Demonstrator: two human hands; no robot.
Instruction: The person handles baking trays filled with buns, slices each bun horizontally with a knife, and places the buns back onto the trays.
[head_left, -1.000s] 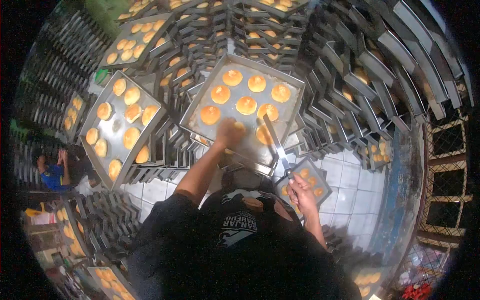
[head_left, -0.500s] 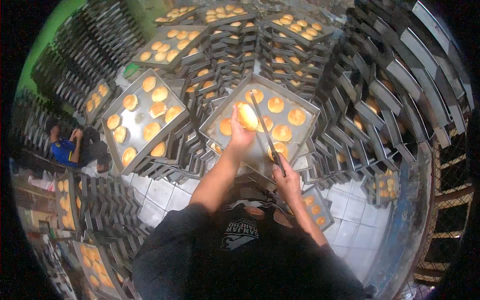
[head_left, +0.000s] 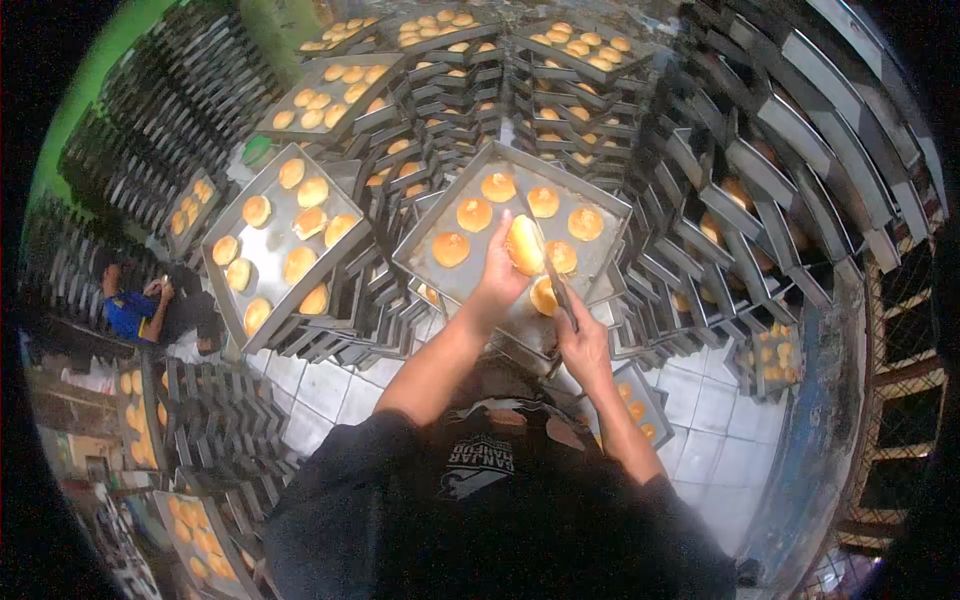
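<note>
My left hand is closed around a golden round bun, lifted above a metal baking tray. The thumb and fingers grip the bun's left side, tilted on its edge. In my right hand is the dark handle of a long knife. Its narrow blade points away from me and lies along the bun's right side; whether it has cut in, I cannot tell. Several golden buns lie on the tray below, partly hidden by my hands and the knife.
Another tray of buns stands left on a stack. Stacked trays rise close on the right, and more stand behind. White floor tiles show below. A seated person in a blue shirt is far left.
My left hand has moved the bun rightward, against the knife blade. My right hand and the knife have shifted slightly right and away from me.
</note>
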